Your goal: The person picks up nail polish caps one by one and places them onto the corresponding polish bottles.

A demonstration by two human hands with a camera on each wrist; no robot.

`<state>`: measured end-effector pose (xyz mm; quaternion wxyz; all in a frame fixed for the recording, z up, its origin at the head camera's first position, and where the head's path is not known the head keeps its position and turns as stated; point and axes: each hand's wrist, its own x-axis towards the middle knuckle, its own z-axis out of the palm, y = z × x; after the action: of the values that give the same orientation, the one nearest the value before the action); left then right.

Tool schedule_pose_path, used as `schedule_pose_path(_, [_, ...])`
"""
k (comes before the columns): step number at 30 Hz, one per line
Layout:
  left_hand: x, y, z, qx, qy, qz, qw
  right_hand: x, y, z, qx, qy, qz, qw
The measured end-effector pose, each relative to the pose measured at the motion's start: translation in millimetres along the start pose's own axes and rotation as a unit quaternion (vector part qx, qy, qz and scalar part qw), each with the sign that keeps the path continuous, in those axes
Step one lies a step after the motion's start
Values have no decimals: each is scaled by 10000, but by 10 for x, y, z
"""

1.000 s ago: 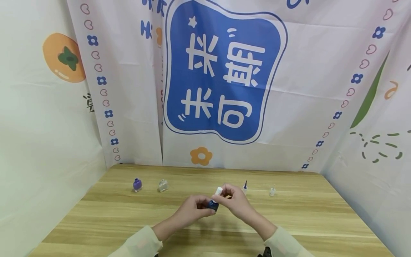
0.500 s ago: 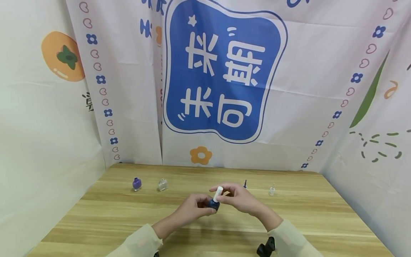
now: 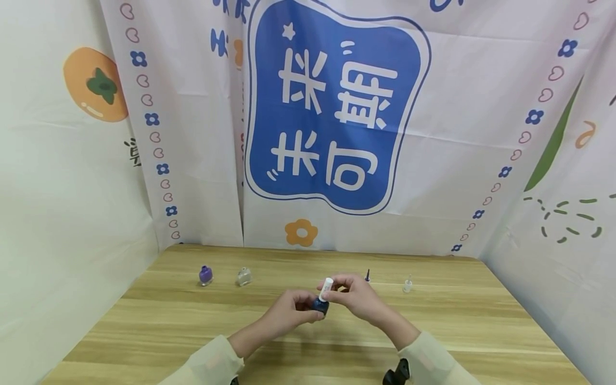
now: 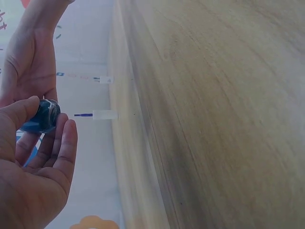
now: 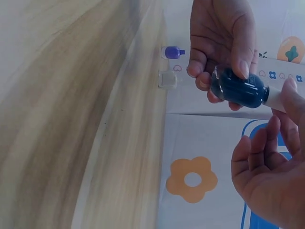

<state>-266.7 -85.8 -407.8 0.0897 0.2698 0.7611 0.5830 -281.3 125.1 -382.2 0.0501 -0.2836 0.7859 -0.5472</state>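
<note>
A person's left hand point(image 3: 294, 311) holds a dark blue bottle point(image 5: 240, 89) between thumb and fingers above a wooden table point(image 3: 202, 326), near its middle, as the right hand point(image 3: 355, 300) pinches the white cap point(image 3: 325, 289) at the bottle's neck. Both grips are narrow, with the bottle tilted and its cap end leaning toward the right hand. Toward the table's far edge, on the person's left, a purple bottle point(image 3: 205, 276) and a clear bottle point(image 3: 244, 277) stand upright near each other. Across on the right, a purple brush point(image 3: 368, 275) points up just behind the right hand, and a smaller white brush cap point(image 3: 408, 286) stands farther right. A printed cloth point(image 3: 447, 176) hangs behind the table.
</note>
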Motion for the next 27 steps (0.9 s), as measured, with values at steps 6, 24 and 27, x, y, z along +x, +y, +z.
schedule_pose_path(6, [-11, 10, -2, 5, 38, 21, 10000, -15, 3, 76, 107, 381, -10, 9992])
schedule_pose_path(24, [-11, -15, 10, 121, 93, -49, 9999, 0, 94, 159, 180, 696, 67, 9974])
schedule_pose_path(27, [-11, 1, 5, 102, 104, -117, 9998, -13, 81, 117, 106, 582, -3, 9982])
